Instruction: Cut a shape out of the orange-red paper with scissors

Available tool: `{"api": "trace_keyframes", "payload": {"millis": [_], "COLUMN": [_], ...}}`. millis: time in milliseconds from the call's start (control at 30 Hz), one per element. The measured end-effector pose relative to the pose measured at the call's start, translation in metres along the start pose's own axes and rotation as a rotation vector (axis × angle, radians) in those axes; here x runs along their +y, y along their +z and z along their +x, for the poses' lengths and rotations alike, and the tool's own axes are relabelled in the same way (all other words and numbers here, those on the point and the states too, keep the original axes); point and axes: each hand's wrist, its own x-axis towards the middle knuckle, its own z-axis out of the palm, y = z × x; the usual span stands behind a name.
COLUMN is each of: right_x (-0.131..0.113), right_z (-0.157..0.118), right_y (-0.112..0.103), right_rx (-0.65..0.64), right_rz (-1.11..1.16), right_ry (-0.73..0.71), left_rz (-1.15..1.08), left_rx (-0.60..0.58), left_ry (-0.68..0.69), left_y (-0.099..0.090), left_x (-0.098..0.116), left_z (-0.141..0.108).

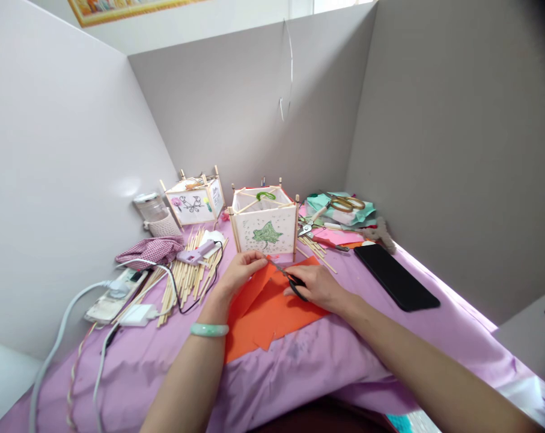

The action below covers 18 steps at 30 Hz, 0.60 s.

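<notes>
Some orange paper (pixel 281 316) lies at six o'clock from the leaf-decorated lantern (pixel 265 233); the left hand (pixel 243 272) pinches its twelve-o'clock tip, the right hand (pixel 321 286) grips black-handled scissors (pixel 292 279): hold the paper taut, left fingers clear of the cutting line

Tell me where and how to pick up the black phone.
Pinch the black phone by its two long edges, towards its near end, coming from above. It lies flat on the purple cloth, longer than wide, so its width looks easiest to span. The right hand is nearer but holds the scissors.
</notes>
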Motion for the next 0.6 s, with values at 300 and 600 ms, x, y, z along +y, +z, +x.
{"api": "trace_keyframes", "payload": {"millis": [300,600], "right_x": [-0.0044,-0.0058], "right_z": [-0.0007,0.0004], "right_y": [-0.0025,-0.0024], "right_rx": [-0.002,0.008], "right_rz": [0.021,0.034], "right_ry": [0.009,0.003], "left_rz": [-0.024,0.049], "left_rx": [-0.013,-0.058], "left_ry": [0.016,0.067], "left_y": [0.0014,0.0041], "left_x": [0.0005,0.0013], "left_z": [-0.0008,-0.0002]}}
